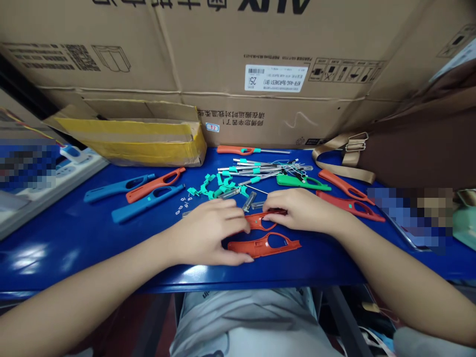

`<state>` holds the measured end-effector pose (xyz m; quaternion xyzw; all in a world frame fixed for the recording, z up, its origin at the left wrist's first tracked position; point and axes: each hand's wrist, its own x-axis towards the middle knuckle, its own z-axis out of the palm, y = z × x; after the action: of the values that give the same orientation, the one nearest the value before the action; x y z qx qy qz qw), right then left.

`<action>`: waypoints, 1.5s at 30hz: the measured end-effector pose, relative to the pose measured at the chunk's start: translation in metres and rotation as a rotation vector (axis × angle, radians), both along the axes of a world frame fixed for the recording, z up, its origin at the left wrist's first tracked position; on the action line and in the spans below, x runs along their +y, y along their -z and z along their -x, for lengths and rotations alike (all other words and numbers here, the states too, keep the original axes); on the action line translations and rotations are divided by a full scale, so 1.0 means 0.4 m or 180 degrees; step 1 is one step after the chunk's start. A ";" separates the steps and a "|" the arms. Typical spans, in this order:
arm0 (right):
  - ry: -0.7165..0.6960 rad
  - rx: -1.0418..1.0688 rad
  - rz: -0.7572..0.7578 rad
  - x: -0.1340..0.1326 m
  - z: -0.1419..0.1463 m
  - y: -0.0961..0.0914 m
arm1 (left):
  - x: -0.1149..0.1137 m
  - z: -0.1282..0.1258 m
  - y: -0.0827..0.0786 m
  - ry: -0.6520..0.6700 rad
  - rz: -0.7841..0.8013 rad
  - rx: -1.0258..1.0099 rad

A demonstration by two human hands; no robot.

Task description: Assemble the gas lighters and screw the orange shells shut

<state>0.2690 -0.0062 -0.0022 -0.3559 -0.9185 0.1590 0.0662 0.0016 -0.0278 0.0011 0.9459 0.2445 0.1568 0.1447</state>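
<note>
My left hand lies curled over the left end of two orange plastic handle shells on the blue table. The nearer shell lies open side up, my thumb pressing its left end. The farther shell is pinched between both hands. My right hand grips its right end with closed fingers. Just beyond the hands lie small metal parts and teal plastic triggers.
Blue and orange handle shells lie at the left. Metal rods with teal tips, a green shell and more orange shells lie behind and right. Cardboard boxes wall the back; a brown bag sits right.
</note>
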 end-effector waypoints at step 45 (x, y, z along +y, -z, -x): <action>0.1441 0.0265 -0.1318 0.073 -0.183 -0.094 | 0.143 0.151 -0.047 -0.0737 -0.0832 0.0445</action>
<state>0.3421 0.0229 0.0355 -0.5236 -0.8253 -0.0358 0.2087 -0.0586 0.0294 0.0200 0.9307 0.3388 0.1368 -0.0158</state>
